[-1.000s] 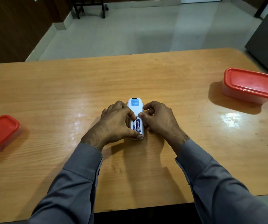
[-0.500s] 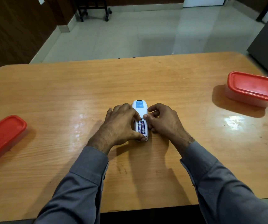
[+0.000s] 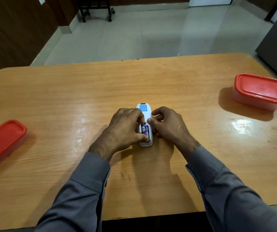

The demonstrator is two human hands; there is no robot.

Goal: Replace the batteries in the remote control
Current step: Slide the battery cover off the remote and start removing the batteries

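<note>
Working over an open battery bay, a person bends both hands to a white remote control [image 3: 144,124] that lies face down, lengthwise, at the middle of a wooden table [image 3: 168,81], its blue-labelled end pointing far. The left hand [image 3: 126,131] clamps the remote from the left side, its thumb pressed against the near end of the bay and its forefinger curled down onto the far end of the batteries [image 3: 145,129], where a second ago that finger lay flatter alongside the casing. The right hand [image 3: 166,124] braces the right edge, fingers bunched together and thumb tip touching the casing by the bay's far right corner, much as it did a moment earlier. Two cells with blue-and-white wrappers remain seated side by side in the bay, and no cover is in sight.

The small shift suggests that the left forefinger is now digging at the end of the left cell to pry it up, or else pressing it home; the view cannot settle which. Either way, the batteries have not left the remote, so the exchange looks to be at an early or middle stage.

A red-lidded container [image 3: 261,91] sits at the far right of the table and a second red-lidded box [image 3: 2,141] at the left edge, both shut and well apart from the hands.
</note>
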